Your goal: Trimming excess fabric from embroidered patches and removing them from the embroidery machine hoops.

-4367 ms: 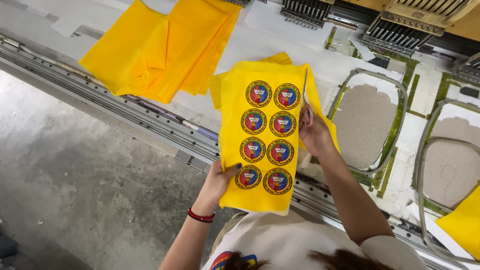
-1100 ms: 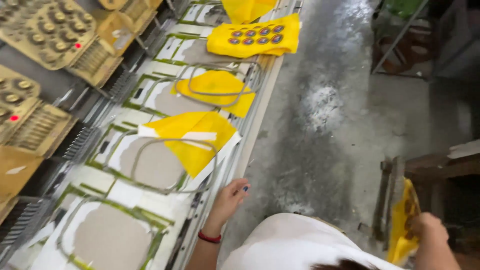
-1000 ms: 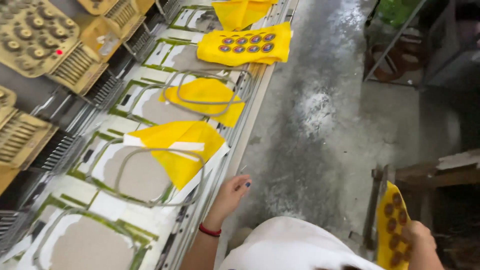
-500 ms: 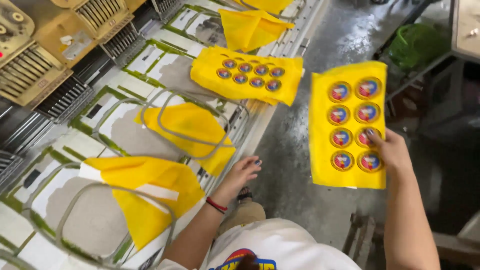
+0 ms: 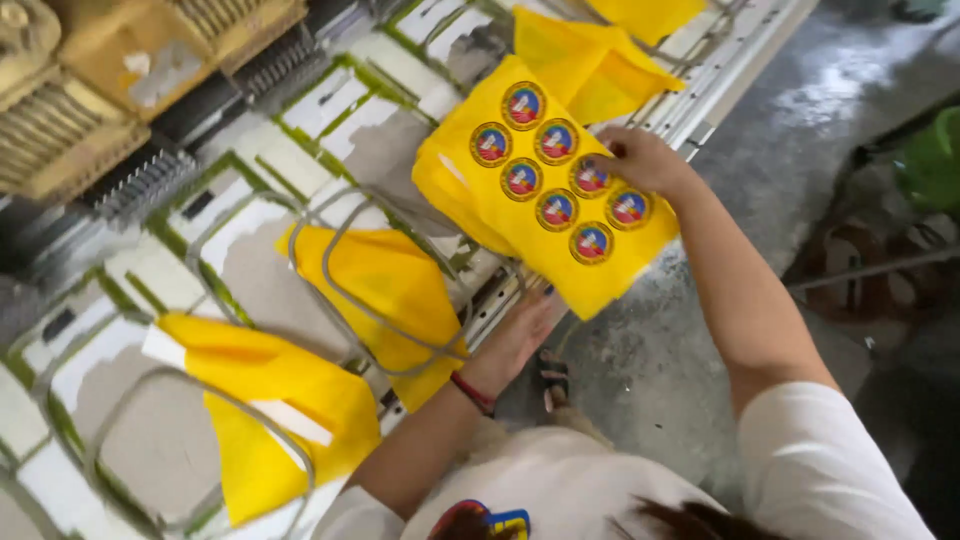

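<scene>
Eight round embroidered badges, red and blue on gold rims, sit in two rows on the yellow fabric sheet [image 5: 545, 190] that both hands carry over the bench edge. Right hand [image 5: 645, 160] grips the sheet's far corner at about 2 o'clock from the sheet's centre, fingers closed on the cloth with the thumb on top beside the nearest badge. Left hand [image 5: 520, 335] lies under the sheet's near edge at 6 o'clock, palm up; its fingers are hidden by the cloth, so whether they pinch it cannot be told. A red wristband [image 5: 472, 392] circles that wrist.

The sheet hangs partly over the bench [image 5: 300, 130] and partly over the grey floor [image 5: 660, 380]. At 9 o'clock from the left hand, a second yellow piece [image 5: 385, 290] lies under a wire hoop frame [image 5: 345, 300]. Farther along, at 8 o'clock, a third yellow piece [image 5: 265, 400] with white strips lies in another frame. At 12 o'clock from the held sheet, more folded yellow cloth [image 5: 590, 60] rests on the bench.
</scene>
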